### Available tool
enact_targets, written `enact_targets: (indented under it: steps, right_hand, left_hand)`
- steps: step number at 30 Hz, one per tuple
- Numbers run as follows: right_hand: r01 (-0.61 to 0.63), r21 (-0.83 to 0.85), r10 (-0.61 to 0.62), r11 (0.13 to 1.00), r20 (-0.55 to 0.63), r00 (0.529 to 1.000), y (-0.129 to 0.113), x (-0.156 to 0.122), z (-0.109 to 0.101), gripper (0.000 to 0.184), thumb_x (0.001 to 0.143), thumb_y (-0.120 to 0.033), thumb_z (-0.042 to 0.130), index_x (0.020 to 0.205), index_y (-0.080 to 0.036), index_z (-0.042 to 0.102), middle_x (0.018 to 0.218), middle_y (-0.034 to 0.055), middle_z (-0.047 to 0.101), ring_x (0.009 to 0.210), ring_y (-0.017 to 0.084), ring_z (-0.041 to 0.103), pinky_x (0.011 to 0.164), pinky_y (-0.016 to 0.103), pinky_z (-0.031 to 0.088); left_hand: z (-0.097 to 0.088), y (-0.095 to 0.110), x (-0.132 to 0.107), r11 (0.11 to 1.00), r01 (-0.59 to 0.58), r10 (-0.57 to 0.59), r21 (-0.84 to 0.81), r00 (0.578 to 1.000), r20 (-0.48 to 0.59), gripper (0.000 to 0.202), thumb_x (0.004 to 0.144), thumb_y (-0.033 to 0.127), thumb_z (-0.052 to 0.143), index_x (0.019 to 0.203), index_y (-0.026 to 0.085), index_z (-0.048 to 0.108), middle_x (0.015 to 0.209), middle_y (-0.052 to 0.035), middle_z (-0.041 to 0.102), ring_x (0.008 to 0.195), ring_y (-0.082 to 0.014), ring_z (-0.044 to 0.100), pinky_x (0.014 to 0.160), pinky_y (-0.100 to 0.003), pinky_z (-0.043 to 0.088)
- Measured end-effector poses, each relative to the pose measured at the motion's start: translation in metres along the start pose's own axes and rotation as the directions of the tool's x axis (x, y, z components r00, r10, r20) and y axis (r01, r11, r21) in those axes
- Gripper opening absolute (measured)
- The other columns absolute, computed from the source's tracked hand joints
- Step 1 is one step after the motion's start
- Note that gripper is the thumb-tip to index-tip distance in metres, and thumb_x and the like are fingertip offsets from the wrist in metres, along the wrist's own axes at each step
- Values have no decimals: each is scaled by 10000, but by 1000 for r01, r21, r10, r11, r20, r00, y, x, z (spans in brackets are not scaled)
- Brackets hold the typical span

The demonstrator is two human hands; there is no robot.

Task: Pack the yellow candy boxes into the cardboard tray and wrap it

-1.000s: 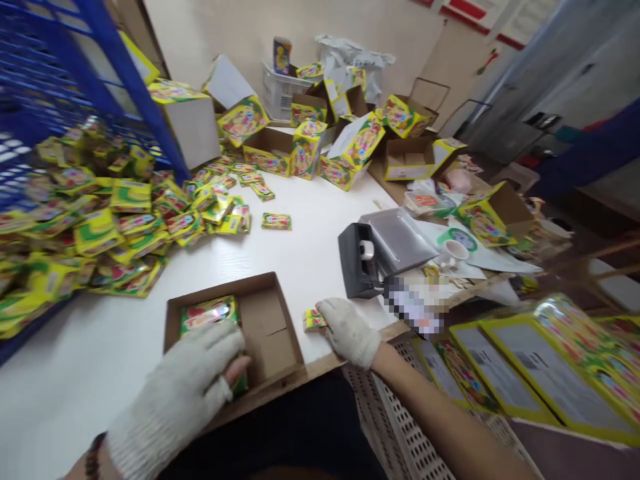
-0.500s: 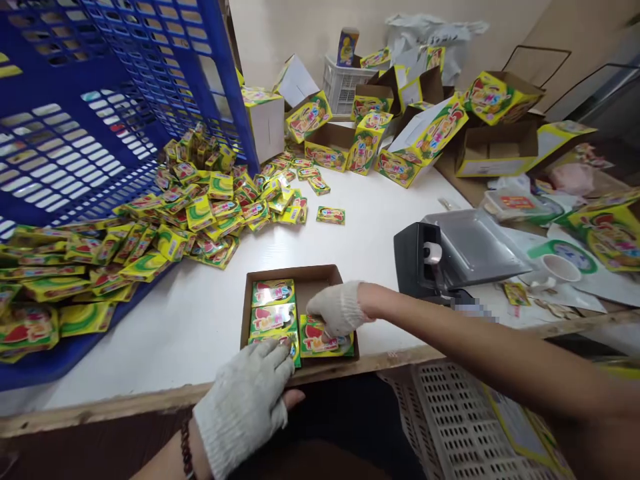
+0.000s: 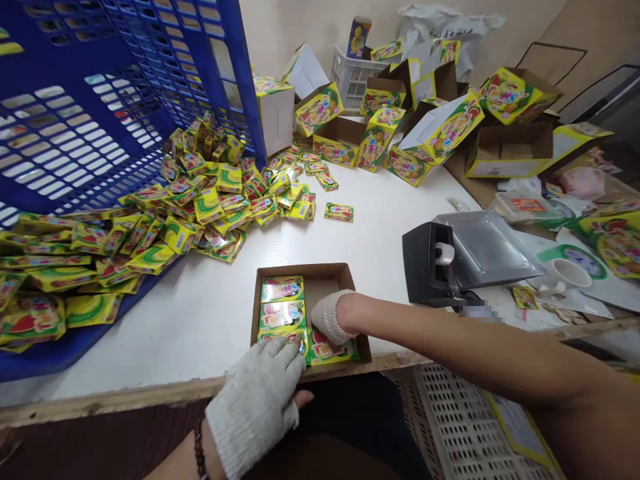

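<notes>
I see my left hand (image 3: 260, 393), in a nubbly white knit glove with the thumb tip bare, lying flat and spread over the near edge of a shallow brown cardboard tray (image 3: 330, 277); its fingers press on the nearest glossy yellow-and-green packet (image 3: 287, 335) without closing around anything. My right hand (image 3: 327, 317), gloved the same way, reaches into the tray from the right with fingers curled down onto a flat rectangular packet with red lettering (image 3: 327, 350) in the tray's near right corner; I cannot tell whether it grips the packet or only presses it. The tray sits at the front edge of the smooth white worktop (image 3: 200, 313), just above its raw wooden lip. Inside, three shiny packets (image 3: 281, 303) lie in a column along the left wall, and bare cardboard shows at the far right.

To the left, a big loose heap of the same foil-bright packets (image 3: 150, 227) spills from a tipped blue perforated plastic crate (image 3: 75, 120). At the back stand open printed yellow cartons (image 3: 430, 140) with plain brown insides. To the right of the tray sits a black boxy scale with a grey metal pan (image 3: 480, 247), and below the worktop edge a cream slotted plastic crate (image 3: 450, 427).
</notes>
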State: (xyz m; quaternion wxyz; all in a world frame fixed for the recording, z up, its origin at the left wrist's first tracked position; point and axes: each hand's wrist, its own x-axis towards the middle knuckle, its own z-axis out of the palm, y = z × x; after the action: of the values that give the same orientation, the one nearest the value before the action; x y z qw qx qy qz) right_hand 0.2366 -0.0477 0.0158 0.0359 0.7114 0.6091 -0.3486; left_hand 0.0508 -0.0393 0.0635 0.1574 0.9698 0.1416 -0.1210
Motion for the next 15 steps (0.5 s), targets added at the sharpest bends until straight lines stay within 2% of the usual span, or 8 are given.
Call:
enact_targets:
  steps: [4,6,8,9,11,13,14,15]
  right_hand:
    - [13,-168,24,986,221,975,-8,-14,-4,305,407,-69,785,373,-221,523,409,-18,521,644,256,679,621,322,512]
    - [5,-178,34,984,215,976,-8,-23,-11,319,422,-103,792,371,-216,498,420,-11,521,615,258,673,567,308,494]
    - [-39,-111,57,993,162,985,-5,-31,-20,242,487,-167,790,461,-211,553,492,4,572,589,238,654,510,287,457]
    - [-75,-41,80,996,115,990,-3,-34,-24,179,543,-192,769,540,-207,590,547,11,603,584,220,640,491,273,435]
    - [-125,146,126,981,2,992,1,-39,-31,74,670,-198,680,718,-204,624,658,12,638,601,177,609,490,246,401]
    - [-139,317,172,938,-78,982,3,-38,-33,107,743,-141,581,831,-199,599,722,3,629,642,147,577,530,226,389]
    - [-141,376,190,916,-97,977,3,-37,-32,126,755,-116,552,851,-194,579,737,-1,613,661,139,561,554,222,386]
    - [-145,421,203,895,-95,975,2,-35,-30,138,759,-101,539,861,-191,560,746,-5,593,668,134,545,571,222,383]
  left_hand:
    - [-1,1,-4,1000,-27,27,-2,999,-42,322,804,379,667,1053,175,676,1144,-135,676,1061,-349,625,920,-521,532]
    - [-5,-3,-5,995,-75,69,-61,993,-96,271,816,408,652,977,192,680,1060,-113,691,966,-316,648,844,-479,558]
    - [-8,-13,-3,977,-108,61,-184,968,-244,213,867,408,587,934,223,668,1004,-83,686,909,-260,649,793,-408,562]
    - [-9,-21,-1,960,-96,-2,-262,937,-349,210,893,400,547,960,236,660,1020,-76,677,924,-240,645,804,-382,556]
    - [-7,-38,6,890,-2,-256,-455,824,-505,285,919,403,496,1121,243,618,1157,-86,644,1028,-230,628,891,-378,533]
    - [-1,-56,15,730,93,-515,-677,726,-456,444,915,452,482,1290,216,521,1285,-112,592,1111,-248,607,962,-417,505]
    - [3,-64,19,628,99,-576,-772,726,-376,507,915,480,469,1338,200,480,1306,-122,585,1126,-255,604,975,-431,498]
    - [7,-72,23,530,71,-581,-845,756,-301,544,921,503,444,1365,190,456,1299,-125,595,1129,-257,606,976,-435,498]
